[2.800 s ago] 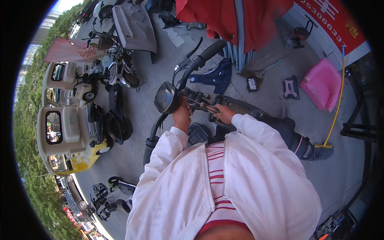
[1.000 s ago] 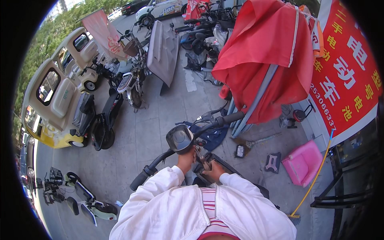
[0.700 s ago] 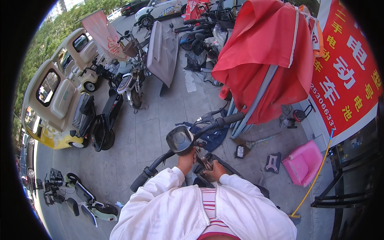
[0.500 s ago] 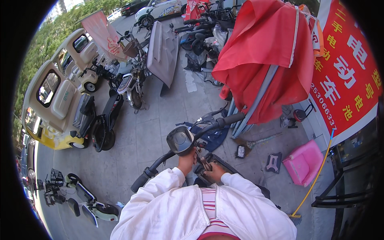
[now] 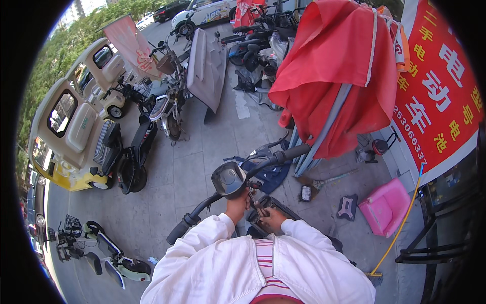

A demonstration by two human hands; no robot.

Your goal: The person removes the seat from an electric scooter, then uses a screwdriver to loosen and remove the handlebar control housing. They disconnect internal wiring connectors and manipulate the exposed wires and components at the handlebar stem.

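Note:
The black handlebar (image 5: 286, 155) of an electric bike crosses in front of me, with a dark display or lamp housing (image 5: 229, 180) at its middle. My left hand (image 5: 236, 206) is closed just below that housing, on a part of the stem that is mostly hidden by my fingers. My right hand (image 5: 272, 219) grips a metal tool (image 5: 257, 206), apparently pliers or a wrench, whose tip reaches toward the stem beside my left hand. A dark open compartment or frame (image 5: 271, 202) lies behind my right hand.
Parked scooters (image 5: 134, 167) and cream three-wheelers (image 5: 76, 142) stand left. A folded red canopy (image 5: 329, 66) on metal poles is ahead. A pink seat (image 5: 385, 205), broom (image 5: 405, 223), red banner (image 5: 435, 86) and dark clothing (image 5: 268, 177) are right and ahead.
Since the oldest frame my view has tilted up, bringing more canopy and banner in. Over the last second my hands have stayed at the stem, with very little visible movement.

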